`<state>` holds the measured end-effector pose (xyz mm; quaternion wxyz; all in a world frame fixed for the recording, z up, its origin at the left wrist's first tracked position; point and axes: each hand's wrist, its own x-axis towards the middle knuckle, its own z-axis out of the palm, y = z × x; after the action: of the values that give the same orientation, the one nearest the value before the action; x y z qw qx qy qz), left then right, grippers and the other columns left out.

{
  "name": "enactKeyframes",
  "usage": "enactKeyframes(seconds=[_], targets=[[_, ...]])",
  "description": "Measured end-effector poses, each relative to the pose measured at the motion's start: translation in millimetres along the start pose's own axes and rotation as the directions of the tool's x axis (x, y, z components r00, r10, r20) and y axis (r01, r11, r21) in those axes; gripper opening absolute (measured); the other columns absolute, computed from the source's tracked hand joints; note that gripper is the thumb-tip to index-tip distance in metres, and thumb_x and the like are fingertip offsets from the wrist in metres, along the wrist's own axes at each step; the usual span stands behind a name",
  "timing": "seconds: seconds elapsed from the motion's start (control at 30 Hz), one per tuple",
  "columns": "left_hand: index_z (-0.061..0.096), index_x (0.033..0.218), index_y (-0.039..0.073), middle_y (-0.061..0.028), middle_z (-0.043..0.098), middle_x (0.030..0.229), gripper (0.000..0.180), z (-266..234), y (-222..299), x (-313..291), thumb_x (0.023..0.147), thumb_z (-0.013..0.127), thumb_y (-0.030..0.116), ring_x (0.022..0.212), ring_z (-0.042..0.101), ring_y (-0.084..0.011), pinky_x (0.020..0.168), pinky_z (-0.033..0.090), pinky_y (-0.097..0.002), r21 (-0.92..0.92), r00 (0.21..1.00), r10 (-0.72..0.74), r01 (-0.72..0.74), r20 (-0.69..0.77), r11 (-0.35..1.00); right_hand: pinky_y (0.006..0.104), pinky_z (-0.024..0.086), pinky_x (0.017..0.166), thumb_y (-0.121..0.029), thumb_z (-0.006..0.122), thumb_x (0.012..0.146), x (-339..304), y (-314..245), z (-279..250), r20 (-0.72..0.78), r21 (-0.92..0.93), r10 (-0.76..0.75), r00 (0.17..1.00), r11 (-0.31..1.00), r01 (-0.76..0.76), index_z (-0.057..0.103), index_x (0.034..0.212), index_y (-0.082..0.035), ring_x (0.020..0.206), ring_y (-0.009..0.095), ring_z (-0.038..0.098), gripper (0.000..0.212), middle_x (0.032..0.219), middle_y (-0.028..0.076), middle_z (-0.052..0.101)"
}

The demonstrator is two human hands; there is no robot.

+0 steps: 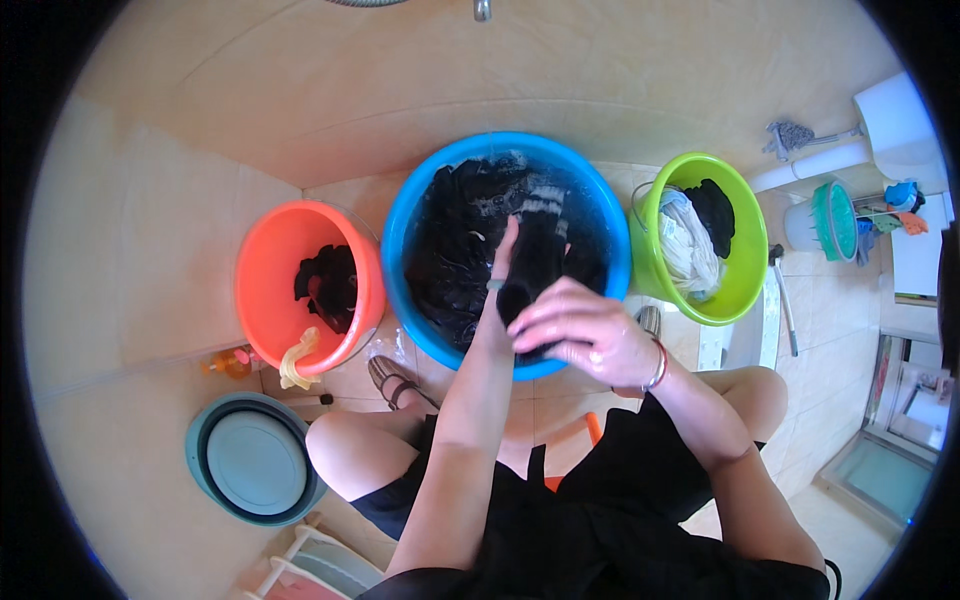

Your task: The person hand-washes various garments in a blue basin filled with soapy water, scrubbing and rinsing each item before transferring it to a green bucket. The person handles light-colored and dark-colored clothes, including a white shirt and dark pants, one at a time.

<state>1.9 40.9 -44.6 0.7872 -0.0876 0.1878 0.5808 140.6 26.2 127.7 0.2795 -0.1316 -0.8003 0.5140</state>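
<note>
Over the blue basin [391,235], a wet black sock [537,250] with pale stripes at its far end is stretched between my hands. My left hand [507,243] holds it from beneath; the thumb shows along its left side, while most of the fingers are hidden behind the fabric. At the near end, my right hand [595,335] has its fingers bent over the sock, closed on its edge. Below them, dark clothes [450,215] lie soaking in the basin's water, with some foam near the far rim.
An orange-red bucket [262,285] with dark cloth and a yellowish piece over its rim stands left. The lime-green bucket [745,270] at right holds white and black clothes. A grey-blue folding basin [255,462] leans at lower left. A tap [482,10] juts from the wall.
</note>
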Motion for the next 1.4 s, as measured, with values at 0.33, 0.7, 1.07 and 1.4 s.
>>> enactKeyframes(seconds=[0.33, 0.7, 1.07, 1.4], targets=[[0.052, 0.134, 0.014, -0.0072, 0.053, 0.137, 0.045, -44.4, -28.7, -63.5, 0.097, 0.041, 0.038, 0.128, 0.047, -0.0271, 0.106, 0.038, -0.0465, -0.208, 0.949, -0.074, 0.01, -0.305, 0.978, 0.0276, 0.045, 0.093, -0.017, 0.069, 0.087, 39.7, 110.5, -56.5, -0.229, 0.349, 0.509, 0.83, 0.839, -0.418, 0.063, 0.119, -0.004, 0.105, 0.016, 0.059, 0.036, 0.114, 0.005, 0.064], [0.056, 0.132, 0.013, -0.0053, 0.052, 0.139, 0.045, 24.9, -36.0, -77.1, 0.097, 0.043, 0.039, 0.128, 0.047, -0.0248, 0.108, 0.035, -0.0414, -0.512, 0.946, 0.243, -0.103, 0.215, 0.853, 0.0482, 0.035, 0.109, -0.059, 0.041, 0.095, -31.6, 173.3, 72.5, -0.157, 0.987, 0.82, 0.55, 0.107, 0.123, 0.038, 0.144, -0.011, 0.129, 0.03, 0.045, 0.069, 0.143, 0.009, 0.046], [0.01, 0.151, 0.012, -0.0155, 0.041, 0.141, 0.094, 36.5, -48.5, -79.0, 0.085, 0.074, 0.028, 0.123, 0.049, -0.022, 0.101, 0.044, -0.0359, 0.491, 0.853, 0.478, -0.331, -0.21, 0.806, 0.0384, 0.059, 0.073, -0.021, 0.051, 0.094, 2.7, 204.2, -0.9, 0.262, 0.94, 0.641, 0.722, -0.002, -0.34, 0.044, 0.137, -0.005, 0.083, 0.03, 0.068, 0.046, 0.118, 0.024, 0.061], [0.011, 0.152, 0.014, -0.0301, 0.053, 0.124, 0.109, 51.5, -30.8, -86.9, 0.071, 0.078, 0.042, 0.11, 0.059, -0.0433, 0.092, 0.049, -0.0442, 0.966, 0.824, 0.559, 0.208, -0.089, -0.152, 0.0357, 0.047, 0.092, -0.005, 0.064, 0.075, 47.7, 163.6, 21.8, -0.372, -0.003, 0.619, 0.692, 0.745, -0.668, 0.054, 0.127, -0.012, 0.105, 0.033, 0.062, 0.054, 0.111, 0.021, 0.064]])
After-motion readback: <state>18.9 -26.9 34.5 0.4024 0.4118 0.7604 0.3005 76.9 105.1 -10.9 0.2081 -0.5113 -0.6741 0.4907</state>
